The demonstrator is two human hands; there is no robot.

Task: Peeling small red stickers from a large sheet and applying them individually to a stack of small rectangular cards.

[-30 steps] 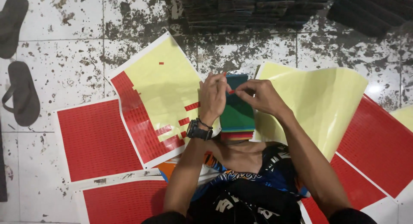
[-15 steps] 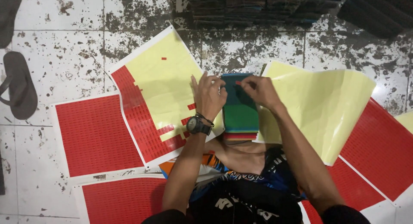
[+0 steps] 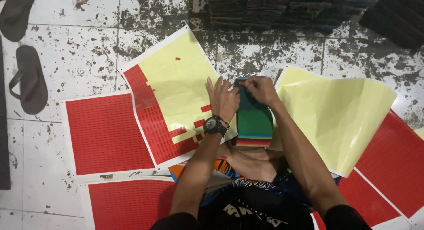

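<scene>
Both my hands on the coloured stack, above my lap.

My left hand lies flat and open, fingers spread, against the left edge of the green-topped stack of coloured sheets. My right hand is curled at the stack's far end, fingertips pinched there on a small red sticker. The half-peeled red sticker sheet lies just to the left, a bare yellow backing sheet to the right, on the stained tile floor.

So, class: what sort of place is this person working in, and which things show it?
Probably an informal floor workspace, perhaps a home workshop: stained white floor tiles, flip-flops left beside the work, and red sticker sheets spread on the floor around the seated person.
</scene>
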